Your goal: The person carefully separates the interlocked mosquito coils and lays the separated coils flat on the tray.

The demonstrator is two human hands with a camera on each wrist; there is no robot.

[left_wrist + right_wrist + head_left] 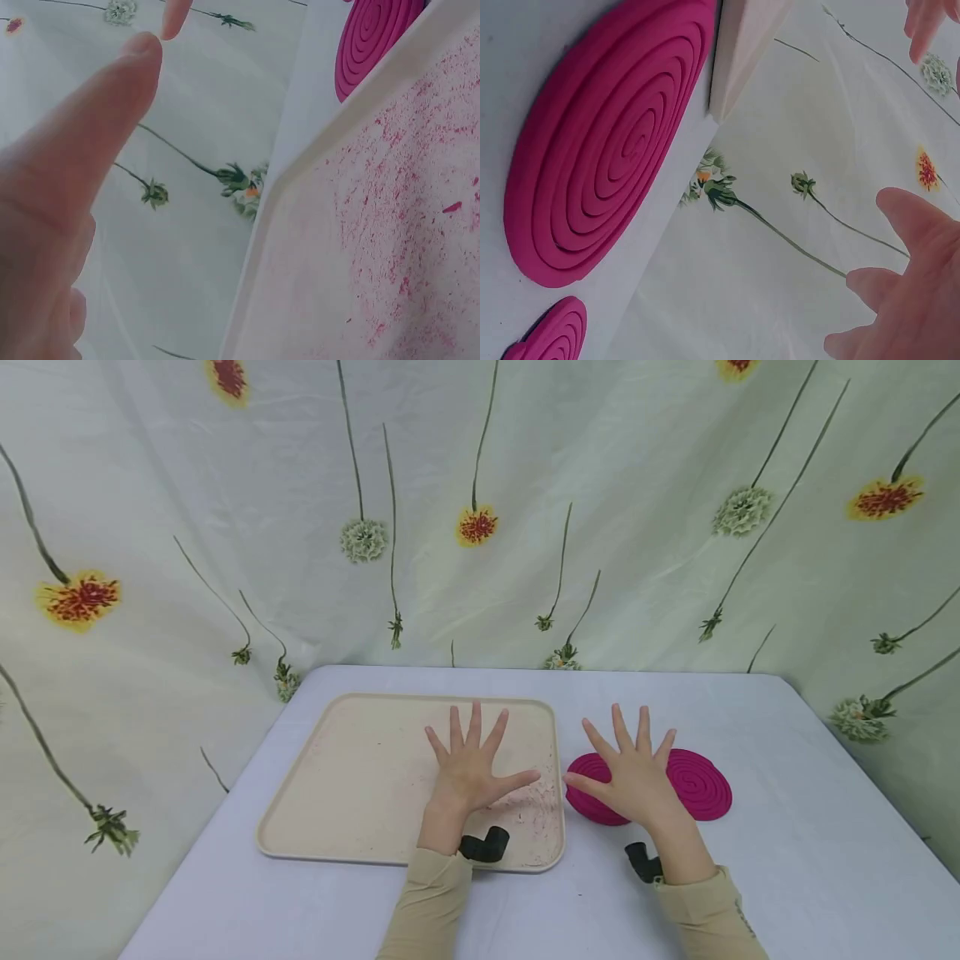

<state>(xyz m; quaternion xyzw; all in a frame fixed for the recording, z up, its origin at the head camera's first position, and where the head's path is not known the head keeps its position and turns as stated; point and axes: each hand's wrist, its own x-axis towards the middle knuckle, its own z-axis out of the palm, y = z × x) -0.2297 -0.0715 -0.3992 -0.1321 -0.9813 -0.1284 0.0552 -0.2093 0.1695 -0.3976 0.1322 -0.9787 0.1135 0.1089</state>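
Observation:
Fingers spread wide, my left hand [468,774] hovers above the right part of a beige tray [360,777] and holds nothing. My right hand [639,783] is likewise spread, over two flat magenta spiral coils of what looks like modelling clay. It partly hides both the left coil [594,810] and the right coil [701,785] in the head view. The right wrist view shows the nearer coil [607,142] whole, wound in neat rings, with a smaller-looking part of the other coil [555,334] below it.
Magenta smears and crumbs [405,255] mark the tray's right side. A white cloth covers the table [795,827]. Behind it hangs a flower-printed curtain [645,527]. Black wrist mounts [486,845] show beside both wrists.

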